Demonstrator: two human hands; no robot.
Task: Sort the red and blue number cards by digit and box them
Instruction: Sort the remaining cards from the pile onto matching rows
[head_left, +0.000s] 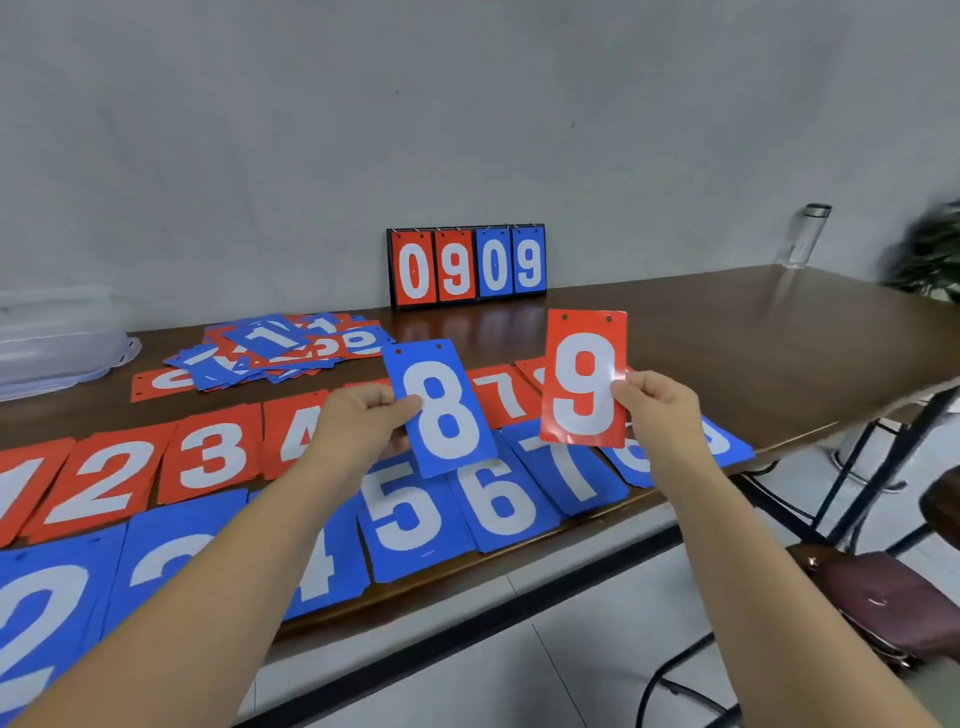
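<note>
My left hand (363, 415) pinches a blue card with the digit 8 (441, 410) by its left edge, held above the table. My right hand (660, 405) pinches a red card with the digit 9 (584, 379) by its right edge, also lifted. Below them, a row of red cards (208, 457) shows 1, 2, 3, 4 and 7. A nearer row of blue cards (410, 514) shows 2 to 7 and more. An unsorted heap of red and blue cards (280, 348) lies further back on the left.
A small scoreboard (466, 267) reading 0909 stands against the wall. A clear plastic container (52, 343) sits at the far left of the brown table (753, 338). A clear bottle (805, 236) stands at the back right, with a plant (930, 254) and a chair (883, 597) on the right.
</note>
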